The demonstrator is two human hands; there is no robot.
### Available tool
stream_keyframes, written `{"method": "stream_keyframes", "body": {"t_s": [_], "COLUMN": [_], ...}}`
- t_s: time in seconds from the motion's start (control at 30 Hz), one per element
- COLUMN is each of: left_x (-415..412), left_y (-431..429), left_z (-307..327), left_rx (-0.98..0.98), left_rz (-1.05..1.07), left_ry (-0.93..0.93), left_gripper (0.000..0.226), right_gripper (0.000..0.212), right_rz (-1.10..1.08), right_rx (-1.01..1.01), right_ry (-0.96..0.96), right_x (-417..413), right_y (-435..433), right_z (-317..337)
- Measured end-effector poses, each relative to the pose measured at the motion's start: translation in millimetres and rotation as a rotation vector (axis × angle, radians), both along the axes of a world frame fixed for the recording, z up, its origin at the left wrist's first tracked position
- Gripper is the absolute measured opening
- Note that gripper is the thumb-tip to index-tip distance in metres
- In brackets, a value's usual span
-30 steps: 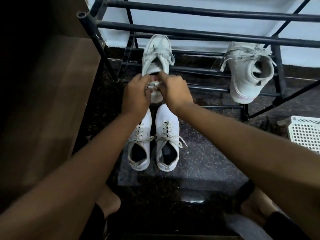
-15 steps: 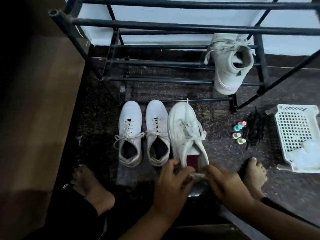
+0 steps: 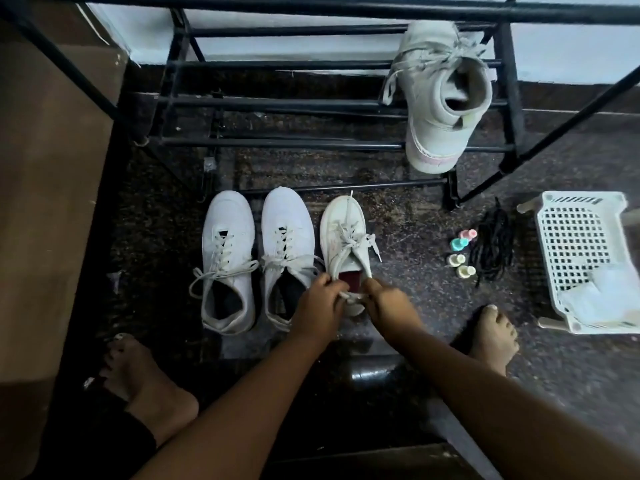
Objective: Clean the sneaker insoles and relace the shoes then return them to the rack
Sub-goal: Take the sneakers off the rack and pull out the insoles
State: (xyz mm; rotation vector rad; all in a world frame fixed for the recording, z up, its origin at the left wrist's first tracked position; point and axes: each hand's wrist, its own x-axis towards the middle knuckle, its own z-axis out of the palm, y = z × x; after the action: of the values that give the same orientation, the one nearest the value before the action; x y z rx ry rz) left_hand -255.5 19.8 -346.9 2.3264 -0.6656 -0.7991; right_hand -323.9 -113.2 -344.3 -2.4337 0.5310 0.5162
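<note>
There's the sneaker [image 3: 343, 237] on the floor, just in front of the rack [image 3: 311, 105]. Left hand [image 3: 320, 308] and right hand [image 3: 389, 304] curl round its heel rim, apparently pinching it. Light shoe, soft upper, floppy laces: grip the stiffer heel.

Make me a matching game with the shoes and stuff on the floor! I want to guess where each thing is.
Things:
1. grey high-top shoe
2. black laces
3. cream sneaker
4. white basket

Places:
A. on the floor, gripped at the heel by the left hand and right hand
B. up on the bars of the rack
C. on the floor at the far right
D. in a bundle on the floor, next to the little bottles

Pairs: 1-B, 2-D, 3-A, 4-C
</note>
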Motion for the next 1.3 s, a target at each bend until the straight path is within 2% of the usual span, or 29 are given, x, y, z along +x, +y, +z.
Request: {"method": "stream_keyframes", "body": {"t_s": [0.13, 0.2, 0.27, 0.33, 0.47, 0.53, 0.6, 0.7, 0.77, 0.9, 0.97, 1.03, 1.13, 1.3], "left_x": [5.0, 3.5, 4.5, 6.5, 6.9, 7.0, 9.6, 24.8, 44.8, 85.5, 96.7, 100.7, 94.9, 67.4], "left_y": [-5.9, -6.9, -6.9, -8.0, -15.0, -23.3, -37.5, -72.6, -102.6, -158.0, -172.2, -177.3, -172.3, -143.0], "left_z": [-2.4, -0.4, 2.8, 10.3, 30.7, 44.2, 63.5, 103.8, 129.5, 160.3, 161.8, 161.1, 153.0, 129.3], "left_rx": [0.093, 0.113, 0.102, 0.1, 0.083, 0.041, -0.072, -0.263, -0.342, -0.294, -0.152, -0.096, -0.19, -0.375], "left_rz": [-0.119, -0.152, -0.122, -0.068, -0.052, -0.034, 0.025, 0.096, 0.08, -0.035, -0.101, -0.128, -0.047, -0.073], "left_ry": [0.092, 0.121, 0.119, 0.11, 0.091, 0.068, 0.011, -0.131, -0.179, -0.165, -0.194, -0.244, -0.323, -0.442], "left_gripper": [0.041, 0.051, 0.058, 0.061, 0.066, 0.065, 0.062, 0.063, 0.068, 0.075, 0.064, 0.049, 0.033, 0.029], "right_gripper": [0.022, 0.038, 0.059, 0.065, 0.068, 0.07, 0.071, 0.065, 0.056, 0.039, 0.035, 0.029, 0.02, 0.023], "right_rz": [-0.087, -0.075, 0.052, 0.056, -0.273, -0.381, -0.379, -0.322, -0.295, -0.283, -0.273, -0.274, -0.288, -0.324], "right_rx": [0.032, 0.001, -0.218, -0.433, -0.556, -0.566, -0.577, -0.601, -0.576, -0.394, -0.321, -0.298, -0.303, -0.277], "right_ry": [0.044, 0.095, 0.13, -0.041, -0.409, -0.398, -0.287, -0.18, -0.191, -0.29, -0.328, -0.371, -0.431, -0.467], "right_x": [8.7, 11.8, 17.6, 31.5, 66.8, 81.5, 93.2, 102.3, 106.2, 106.0, 104.6, 102.6, 96.4, 60.6], "right_y": [-0.2, 0.6, -3.0, -17.0, -66.1, -85.9, -97.5, -107.8, -111.8, -119.6, -124.1, -125.8, -119.9, -90.8], "right_z": [-16.3, -12.9, 4.4, 38.6, 122.9, 150.3, 160.7, 158.2, 154.6, 148.8, 146.6, 145.5, 142.5, 137.4]}}
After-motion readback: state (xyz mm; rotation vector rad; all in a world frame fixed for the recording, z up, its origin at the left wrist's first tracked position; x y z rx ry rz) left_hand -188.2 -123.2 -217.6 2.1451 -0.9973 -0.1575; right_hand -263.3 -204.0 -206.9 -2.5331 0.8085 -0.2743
